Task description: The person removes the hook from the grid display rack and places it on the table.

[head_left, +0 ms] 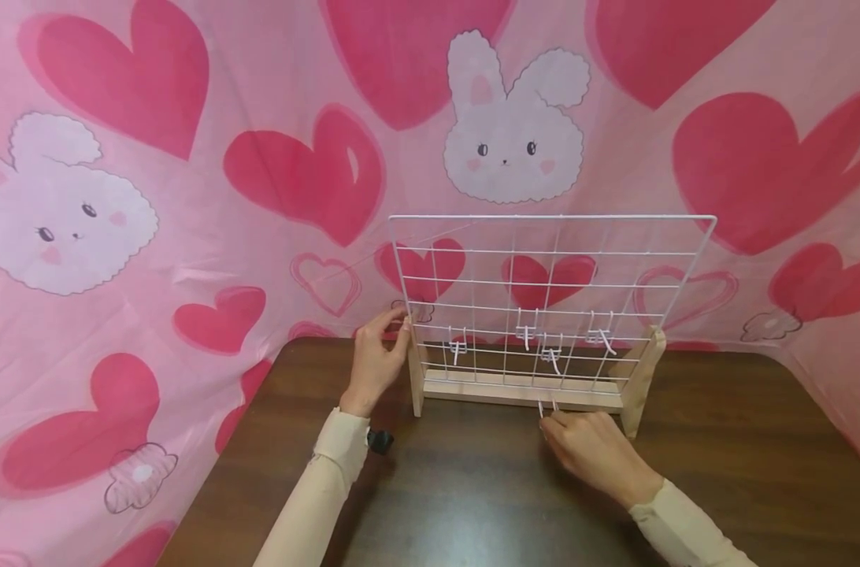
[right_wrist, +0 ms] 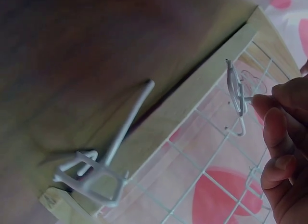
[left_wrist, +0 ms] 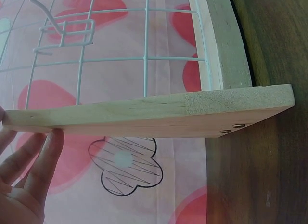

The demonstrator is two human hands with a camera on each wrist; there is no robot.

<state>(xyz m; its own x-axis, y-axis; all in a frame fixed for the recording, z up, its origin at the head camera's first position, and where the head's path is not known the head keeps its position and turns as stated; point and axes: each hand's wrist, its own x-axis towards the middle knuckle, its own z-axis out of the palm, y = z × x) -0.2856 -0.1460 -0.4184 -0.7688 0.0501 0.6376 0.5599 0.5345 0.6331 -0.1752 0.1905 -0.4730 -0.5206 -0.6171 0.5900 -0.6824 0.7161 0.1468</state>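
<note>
Right hand (head_left: pixel 593 453) pinches hook (right_wrist: pixel 235 91) by prong (right_wrist: pixel 249 99); left hand (head_left: pixel 375 364) touches post (left_wrist: pixel 144 119), grip unclear. Prong rolling could snag grid (head_left: pixel 551 283) beyond pinch.

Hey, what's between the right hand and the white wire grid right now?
A white hook, pinched by the right hand. The right wrist view shows it there, with the grid behind it.
</note>
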